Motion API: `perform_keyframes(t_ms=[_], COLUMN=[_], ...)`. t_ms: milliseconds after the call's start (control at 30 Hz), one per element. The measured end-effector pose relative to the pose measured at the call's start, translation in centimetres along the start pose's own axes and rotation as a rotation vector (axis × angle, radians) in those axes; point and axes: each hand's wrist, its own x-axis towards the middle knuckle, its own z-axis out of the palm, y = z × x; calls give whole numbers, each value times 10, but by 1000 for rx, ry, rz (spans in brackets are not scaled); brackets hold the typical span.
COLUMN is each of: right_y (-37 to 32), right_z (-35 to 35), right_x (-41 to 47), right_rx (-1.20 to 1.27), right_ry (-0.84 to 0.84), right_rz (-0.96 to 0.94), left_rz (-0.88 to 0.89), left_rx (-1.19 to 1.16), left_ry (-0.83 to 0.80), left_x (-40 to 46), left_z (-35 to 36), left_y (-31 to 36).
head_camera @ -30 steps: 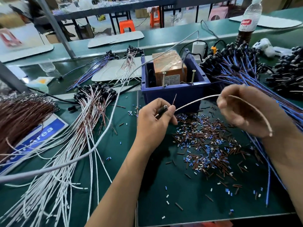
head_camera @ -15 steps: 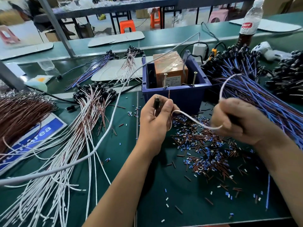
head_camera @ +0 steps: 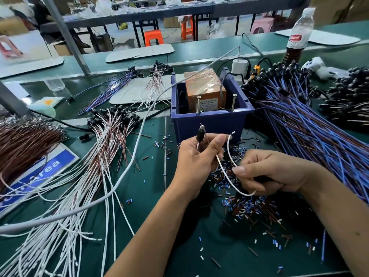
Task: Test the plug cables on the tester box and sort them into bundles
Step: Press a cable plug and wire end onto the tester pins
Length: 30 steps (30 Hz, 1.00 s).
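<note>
My left hand (head_camera: 196, 158) pinches the black plug (head_camera: 200, 134) of one cable, held upright just in front of the tester box. Its white wire (head_camera: 227, 176) loops down and to the right, where my right hand (head_camera: 267, 172) pinches it between thumb and fingers; the free end curls up near the box. The tester is an orange block (head_camera: 203, 84) in a dark blue bin (head_camera: 211, 120) with two screws (head_camera: 198, 103) sticking up at its front edge. A bundle of white and brown plug cables (head_camera: 103, 140) lies to the left. Blue and brown ones (head_camera: 299, 120) are heaped on the right.
Cut sleeve bits (head_camera: 251, 204) litter the green mat under my hands. A grey cord (head_camera: 127, 168) crosses from the left to the back. Brown wires (head_camera: 24, 144) and a blue sign (head_camera: 40, 172) lie far left. A bottle (head_camera: 299, 35) stands at the back right.
My left hand has turned the plug upright and lifted it toward the bin. My right hand has dropped lower and closer, so the white wire now hangs in a loop between the hands.
</note>
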Motion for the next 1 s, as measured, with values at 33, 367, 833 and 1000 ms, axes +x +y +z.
perform_keyframes(t_ms=[33, 367, 833, 1000], right_y=[0, -2, 0, -1], right_z=[1, 6, 3, 2], right_x=[0, 0, 3, 9], right_rx=[0, -142, -78, 179], right_ry=[-11, -27, 125, 316], right_rz=[13, 42, -168, -373], left_rz=[-9, -21, 96, 131], left_rx=[-3, 3, -29, 38], left_ry=[4, 12, 207, 154], left_x=[1, 1, 4, 4], left_z=[1, -1, -4, -9], left_y=[-1, 0, 5, 6])
